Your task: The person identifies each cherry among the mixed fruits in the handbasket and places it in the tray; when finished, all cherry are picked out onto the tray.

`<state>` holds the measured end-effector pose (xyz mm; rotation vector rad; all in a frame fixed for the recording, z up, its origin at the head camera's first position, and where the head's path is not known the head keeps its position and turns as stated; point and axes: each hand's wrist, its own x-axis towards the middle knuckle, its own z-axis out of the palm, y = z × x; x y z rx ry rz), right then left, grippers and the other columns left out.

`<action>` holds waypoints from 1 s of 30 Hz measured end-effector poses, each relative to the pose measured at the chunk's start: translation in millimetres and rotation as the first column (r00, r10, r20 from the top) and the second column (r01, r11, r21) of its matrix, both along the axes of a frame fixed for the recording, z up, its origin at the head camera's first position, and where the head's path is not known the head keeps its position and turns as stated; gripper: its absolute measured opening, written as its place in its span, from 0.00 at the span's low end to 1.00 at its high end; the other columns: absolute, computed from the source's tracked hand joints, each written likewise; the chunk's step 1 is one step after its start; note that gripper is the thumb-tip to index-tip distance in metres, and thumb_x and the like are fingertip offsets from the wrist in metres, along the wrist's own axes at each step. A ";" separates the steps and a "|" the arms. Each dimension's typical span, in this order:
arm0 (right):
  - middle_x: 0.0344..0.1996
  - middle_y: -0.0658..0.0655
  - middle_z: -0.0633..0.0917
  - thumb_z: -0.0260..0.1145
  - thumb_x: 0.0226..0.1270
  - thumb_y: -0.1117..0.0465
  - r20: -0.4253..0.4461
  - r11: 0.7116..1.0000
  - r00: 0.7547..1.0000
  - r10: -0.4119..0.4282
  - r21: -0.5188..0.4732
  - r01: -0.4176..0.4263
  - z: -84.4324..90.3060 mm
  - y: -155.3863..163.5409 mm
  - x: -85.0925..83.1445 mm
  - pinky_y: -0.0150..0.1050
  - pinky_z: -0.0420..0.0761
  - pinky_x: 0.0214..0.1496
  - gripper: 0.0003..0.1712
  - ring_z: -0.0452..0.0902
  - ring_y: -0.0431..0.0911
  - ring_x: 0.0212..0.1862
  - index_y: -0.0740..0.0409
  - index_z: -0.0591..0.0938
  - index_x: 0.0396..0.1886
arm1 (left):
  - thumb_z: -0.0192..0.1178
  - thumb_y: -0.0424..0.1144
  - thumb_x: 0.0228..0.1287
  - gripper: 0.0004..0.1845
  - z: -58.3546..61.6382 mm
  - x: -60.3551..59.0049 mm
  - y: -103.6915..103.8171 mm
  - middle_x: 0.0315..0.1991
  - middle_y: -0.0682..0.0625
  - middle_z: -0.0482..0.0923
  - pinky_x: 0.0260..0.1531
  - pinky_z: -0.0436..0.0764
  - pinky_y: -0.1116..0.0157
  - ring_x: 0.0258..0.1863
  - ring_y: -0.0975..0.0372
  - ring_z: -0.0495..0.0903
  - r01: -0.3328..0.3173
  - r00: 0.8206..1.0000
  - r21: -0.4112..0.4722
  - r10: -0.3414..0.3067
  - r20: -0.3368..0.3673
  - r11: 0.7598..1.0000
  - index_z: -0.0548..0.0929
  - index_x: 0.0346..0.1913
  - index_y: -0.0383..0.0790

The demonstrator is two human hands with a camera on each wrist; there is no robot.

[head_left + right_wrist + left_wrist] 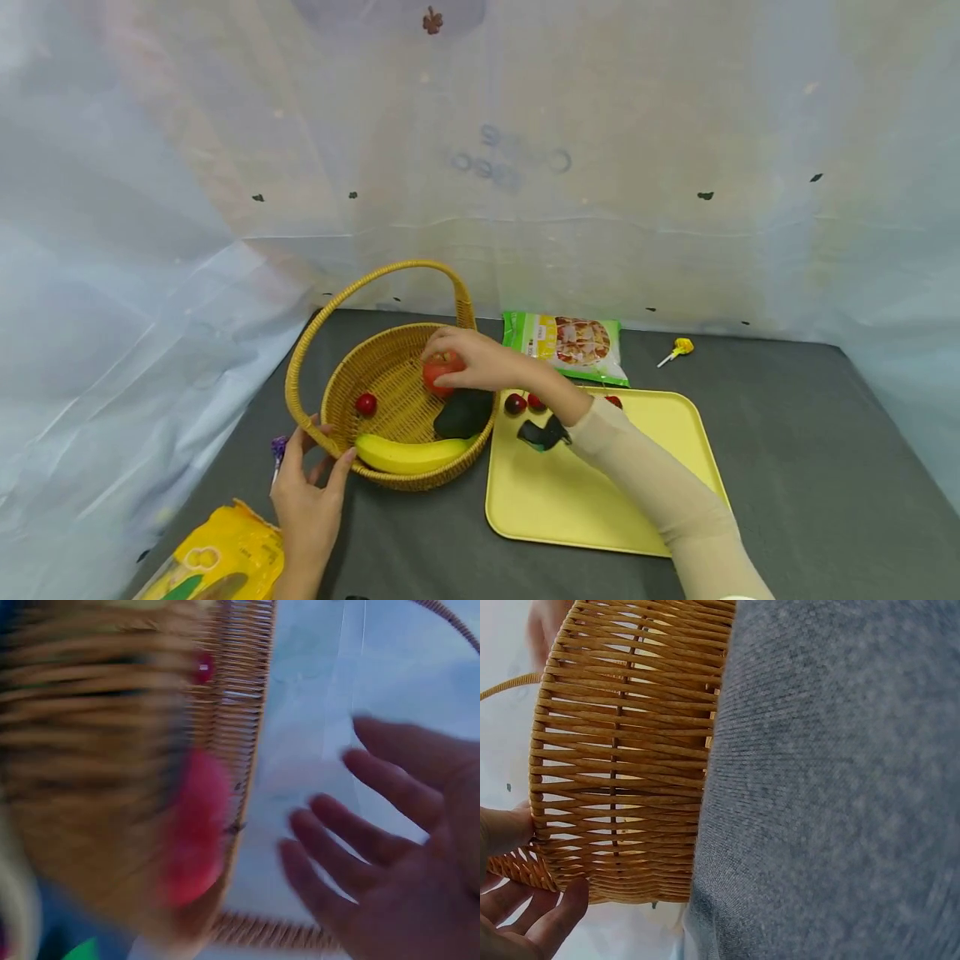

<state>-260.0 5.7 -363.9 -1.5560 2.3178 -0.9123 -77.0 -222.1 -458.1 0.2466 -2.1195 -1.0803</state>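
A yellow wicker basket (pixel 408 482) with a tall arched handle holds a banana (pixel 411 456), a dark green avocado (pixel 463 414), a red cherry (pixel 366 405) and a red tomato (pixel 442 372). My left hand (pixel 311 492) grips the basket's left side near the handle's foot; the left wrist view has thumb and fingers (pixel 564 915) at its woven wall. In the head view my right hand (pixel 480 358) is over the tomato. The blurred right wrist view shows that hand (pixel 375 825) with spread fingers, apart from the tomato (pixel 199 832).
Right of the basket lies a yellow tray (pixel 592 500) with cherries (pixel 515 404) at its far edge. Behind it is a green-and-white food packet (pixel 566 346). A yellow lollipop (pixel 681 347) lies back right, a purple lollipop (pixel 279 448) left, a yellow bag (pixel 225 554) front left.
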 end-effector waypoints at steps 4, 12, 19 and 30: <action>0.63 0.59 0.75 0.67 0.71 0.60 0.057 0.975 0.993 0.102 0.193 -0.111 12.8 -48.0 -10.3 0.40 0.72 0.67 0.25 0.70 0.52 0.65 0.62 0.76 0.65 | 0.72 0.24 0.54 0.35 0.5 0.4 -1.0 0.51 0.38 0.79 0.41 0.75 0.86 0.51 0.69 0.73 0.001 1.000 0.000 -0.001 0.008 1.000 0.73 0.67 0.30; 0.64 0.60 0.77 0.68 0.68 0.66 0.261 0.955 0.955 0.142 0.217 -0.202 -8.5 -108.9 -20.3 0.36 0.74 0.65 0.27 0.70 0.53 0.66 0.65 0.76 0.66 | 0.71 0.22 0.54 0.36 3.3 0.9 -3.0 0.51 0.37 0.79 0.41 0.75 0.86 0.53 0.55 0.76 0.017 1.000 0.006 -0.017 0.004 1.000 0.72 0.67 0.31; 0.63 0.61 0.78 0.67 0.67 0.71 0.334 0.950 0.930 0.156 0.209 -0.234 -29.6 -126.5 -18.9 0.29 0.75 0.61 0.26 0.71 0.52 0.66 0.66 0.77 0.64 | 0.71 0.24 0.56 0.35 1.8 0.7 -2.7 0.52 0.39 0.79 0.41 0.76 0.86 0.53 0.53 0.76 0.021 1.000 0.010 -0.021 0.008 1.000 0.72 0.68 0.31; 0.56 0.61 0.83 0.69 0.63 0.74 0.353 0.942 0.927 0.129 0.248 -0.226 -49.8 -130.3 -12.6 0.25 0.79 0.48 0.24 0.79 0.50 0.57 0.66 0.80 0.61 | 0.71 0.23 0.55 0.35 0.3 0.6 -0.8 0.51 0.39 0.79 0.40 0.76 0.86 0.53 0.53 0.77 0.020 1.000 0.000 -0.020 0.014 1.000 0.72 0.67 0.31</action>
